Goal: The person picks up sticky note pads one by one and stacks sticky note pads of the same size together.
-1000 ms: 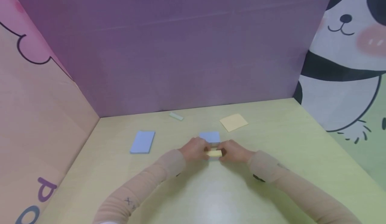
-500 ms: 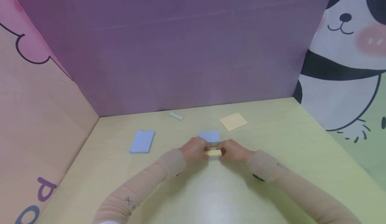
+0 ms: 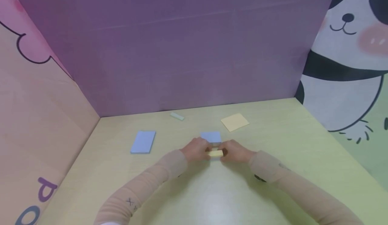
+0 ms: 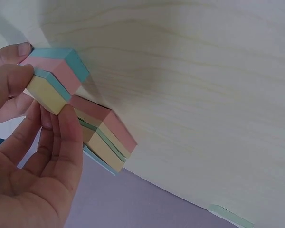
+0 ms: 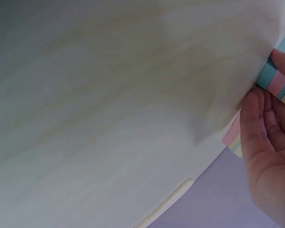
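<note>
Near the table's middle my left hand [image 3: 195,149] and right hand [image 3: 236,151] pinch opposite ends of a small stack of sticky notes [image 3: 216,154]. In the left wrist view this stack shows layers of blue, pink, teal and yellow, the yellow one outermost. Just behind it sits a second sticky note stack [image 3: 211,137], blue on top, with pink, tan and green layers showing in the left wrist view. In the right wrist view, my right fingers and thumb curl at the held stack's end. Fingers partly cover both stacks.
On the table [image 3: 212,191], a blue pad [image 3: 143,142] lies to the left. A thin pale green strip pad [image 3: 177,116] is at the back, and a square yellow-orange pad [image 3: 235,122] lies back right. A purple wall [image 3: 194,50] borders the rear.
</note>
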`<action>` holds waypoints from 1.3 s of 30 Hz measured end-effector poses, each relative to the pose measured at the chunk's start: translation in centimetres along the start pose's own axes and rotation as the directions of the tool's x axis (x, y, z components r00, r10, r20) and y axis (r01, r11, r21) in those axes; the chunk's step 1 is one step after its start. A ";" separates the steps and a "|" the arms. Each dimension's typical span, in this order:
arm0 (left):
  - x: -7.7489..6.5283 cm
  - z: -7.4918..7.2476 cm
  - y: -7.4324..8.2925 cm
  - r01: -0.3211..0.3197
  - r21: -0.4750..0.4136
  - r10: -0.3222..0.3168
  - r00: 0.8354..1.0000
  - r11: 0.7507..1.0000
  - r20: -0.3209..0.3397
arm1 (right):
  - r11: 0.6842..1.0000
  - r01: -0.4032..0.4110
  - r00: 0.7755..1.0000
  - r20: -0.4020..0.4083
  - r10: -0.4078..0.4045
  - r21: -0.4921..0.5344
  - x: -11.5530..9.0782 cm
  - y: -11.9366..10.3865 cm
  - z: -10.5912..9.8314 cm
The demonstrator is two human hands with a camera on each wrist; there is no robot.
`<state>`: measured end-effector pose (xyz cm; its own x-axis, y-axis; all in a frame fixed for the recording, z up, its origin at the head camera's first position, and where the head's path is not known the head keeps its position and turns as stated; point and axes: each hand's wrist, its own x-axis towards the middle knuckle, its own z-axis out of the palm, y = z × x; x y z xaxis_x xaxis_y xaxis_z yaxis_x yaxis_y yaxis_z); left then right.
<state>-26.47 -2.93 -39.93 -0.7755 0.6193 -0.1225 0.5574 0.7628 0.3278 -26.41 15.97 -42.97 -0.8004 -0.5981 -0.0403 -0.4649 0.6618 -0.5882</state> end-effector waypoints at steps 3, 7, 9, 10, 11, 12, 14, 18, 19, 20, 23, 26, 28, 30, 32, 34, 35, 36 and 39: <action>0.1 0.1 0.0 -0.001 0.014 0.001 1.000 1.000 -0.007 | 1.000 0.002 1.000 -0.004 -0.002 -0.001 0.0 0.0 0.0; 0.1 0.2 0.0 0.009 0.020 -0.009 1.000 1.000 -0.005 | 1.000 0.016 1.000 -0.013 -0.016 -0.012 -0.1 -0.2 0.0; 0.0 0.2 0.1 0.010 0.020 -0.010 1.000 1.000 -0.005 | 1.000 0.017 1.000 -0.015 -0.017 -0.019 -0.1 -0.2 0.0; 0.0 0.2 0.1 0.008 0.021 -0.008 1.000 1.000 -0.008 | 1.000 0.014 1.000 -0.014 -0.014 -0.021 -0.1 -0.3 0.0; 0.0 0.2 0.1 0.006 0.022 -0.006 1.000 1.000 -0.009 | 1.000 0.007 1.000 -0.013 -0.007 -0.023 -0.1 -0.3 0.0; 0.0 0.2 0.1 0.005 0.021 -0.005 1.000 1.000 -0.011 | 1.000 0.002 1.000 -0.012 -0.002 -0.025 -0.1 -0.3 0.0; -0.1 0.1 0.1 0.002 0.018 -0.001 1.000 1.000 -0.014 | 1.000 -0.008 1.000 -0.011 0.007 -0.027 -0.1 -0.4 0.0; -0.1 0.0 0.2 0.000 0.014 0.001 1.000 1.000 -0.015 | 1.000 -0.013 1.000 -0.011 0.013 -0.028 -0.1 -0.4 -0.1; -0.2 0.0 0.2 0.000 0.014 0.000 1.000 1.000 -0.015 | 1.000 -0.012 1.000 -0.011 0.012 -0.027 -0.1 -0.4 -0.1; -0.2 0.0 0.2 0.001 0.014 -0.001 1.000 1.000 -0.014 | 1.000 -0.010 1.000 -0.011 0.010 -0.025 -0.1 -0.4 -0.1; -0.2 0.0 0.2 0.004 0.011 -0.003 1.000 1.000 -0.013 | 1.000 -0.006 1.000 -0.009 0.006 -0.023 -0.1 -0.3 -0.1; -0.1 0.0 0.2 0.003 0.017 -0.003 1.000 1.000 -0.009 | 1.000 -0.004 1.000 -0.009 0.003 -0.020 -0.1 -0.3 -0.1; -0.1 -0.1 0.2 -0.001 0.022 0.001 1.000 1.000 -0.007 | 1.000 -0.004 1.000 -0.008 0.004 -0.018 -0.1 -0.3 0.0; -0.2 -0.1 0.2 -0.007 0.028 0.007 1.000 1.000 -0.008 | 1.000 -0.005 1.000 -0.007 0.005 -0.013 -0.1 -0.3 -0.1; -0.2 -0.2 0.2 -0.009 0.027 0.010 1.000 1.000 -0.007 | 1.000 -0.006 1.000 -0.006 0.006 -0.011 -0.1 -0.3 -0.1; -0.3 -0.3 0.2 -0.006 0.020 0.006 1.000 1.000 -0.007 | 1.000 -0.007 1.000 -0.005 0.007 -0.008 -0.1 -0.4 -0.1; -0.3 -0.3 0.3 -0.002 0.018 0.002 1.000 1.000 -0.007 | 1.000 -0.009 1.000 -0.004 0.009 -0.006 -0.1 -0.4 -0.1; -0.3 -0.3 0.3 0.002 0.012 -0.002 1.000 1.000 -0.007 | 1.000 -0.009 1.000 -0.003 0.009 -0.004 -0.1 -0.4 -0.1; -0.4 -0.4 0.3 0.016 -0.004 -0.016 1.000 1.000 -0.010 | 1.000 -0.006 1.000 0.000 0.006 -0.006 -0.1 -0.3 -0.1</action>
<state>-26.18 -3.04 -39.39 -0.7870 0.6054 -0.1184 0.5440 0.7716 0.3297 -26.21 15.86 -42.66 -0.8035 -0.5938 -0.0436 -0.4621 0.6681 -0.5831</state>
